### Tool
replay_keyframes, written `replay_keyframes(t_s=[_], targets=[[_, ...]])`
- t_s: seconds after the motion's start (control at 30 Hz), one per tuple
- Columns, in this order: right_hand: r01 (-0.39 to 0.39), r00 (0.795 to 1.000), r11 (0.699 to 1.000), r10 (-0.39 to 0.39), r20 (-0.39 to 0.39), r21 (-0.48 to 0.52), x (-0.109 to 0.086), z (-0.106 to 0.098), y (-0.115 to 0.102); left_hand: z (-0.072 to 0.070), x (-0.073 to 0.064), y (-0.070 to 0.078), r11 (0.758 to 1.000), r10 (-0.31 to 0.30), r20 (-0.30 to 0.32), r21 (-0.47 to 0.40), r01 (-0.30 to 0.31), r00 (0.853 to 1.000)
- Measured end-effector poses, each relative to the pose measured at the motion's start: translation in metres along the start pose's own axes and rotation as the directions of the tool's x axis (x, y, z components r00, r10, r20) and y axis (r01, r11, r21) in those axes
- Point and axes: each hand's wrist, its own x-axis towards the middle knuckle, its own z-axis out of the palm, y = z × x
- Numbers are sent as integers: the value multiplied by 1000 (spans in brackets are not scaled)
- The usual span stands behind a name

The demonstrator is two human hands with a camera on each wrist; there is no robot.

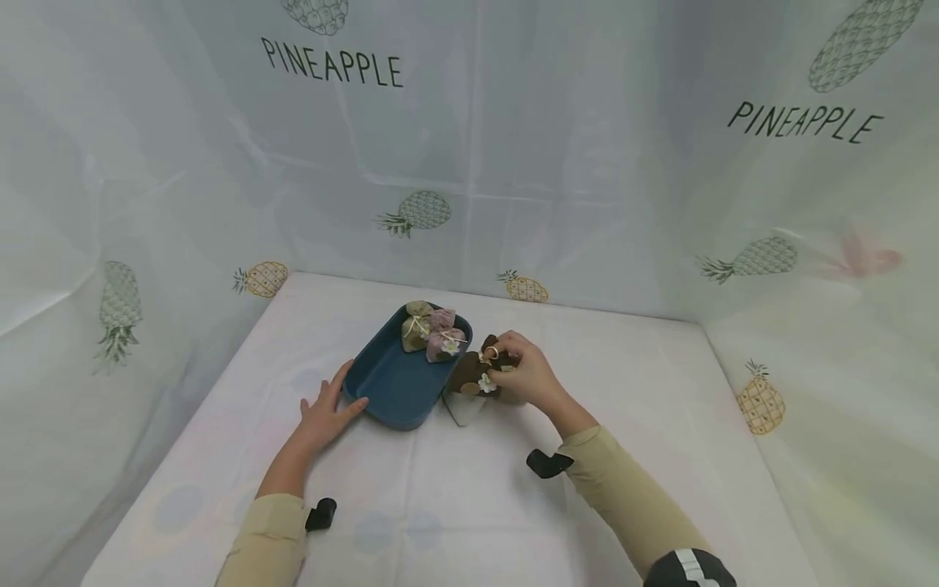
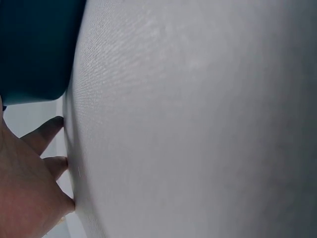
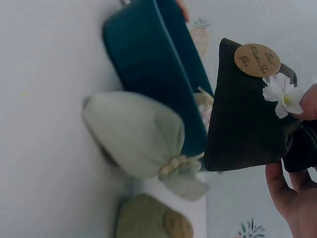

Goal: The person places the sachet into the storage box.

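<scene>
My right hand (image 1: 531, 375) pinches a dark brown cloth pouch (image 3: 247, 114) by its gathered neck; a white flower and a round tag decorate it. In the right wrist view this pouch hangs above the table. Below it lie a pale tied pouch (image 3: 136, 131) and an olive-brown pouch (image 3: 148, 218) with a round tag. My left hand (image 1: 323, 420) lies at the near-left corner of a blue tray (image 1: 389, 391), fingers spread and thumb at its rim. Inside the tray's far right end sit an olive pouch (image 1: 415, 330) and a pink pouch (image 1: 443, 349) with a white flower.
A white cloth covers the table (image 1: 469, 505). Behind and beside it hangs a pineapple-print curtain (image 1: 557, 163). Black wrist devices (image 1: 548, 463) show at both sleeves, and a black-and-white rounded thing (image 1: 689, 568) appears at the lower right.
</scene>
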Motion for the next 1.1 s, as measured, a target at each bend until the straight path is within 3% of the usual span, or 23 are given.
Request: replay_keyframes(t_s=[0.2,0.4,0.67,0.87,1.1], targets=[[54,998,998,-55,31,32,24,18,-17,0,1,-1,1000,-3,-4,-10,3,1000],[118,990,992,-115,77,-34,48,38,-30,0,0,0,1000,10,-17,-20,-10,1000],[150,976,982,-130,172,-113,76,60,-34,0,-2,-1,1000,16,-22,-17,-16,1000],[204,956,954,-146,254,-220,95,76,-31,1,-2,-1,1000,7,-26,-14,-8,1000],[201,949,925,-101,300,-323,111,90,-27,2,-2,0,1000,-4,-23,-13,4,1000]])
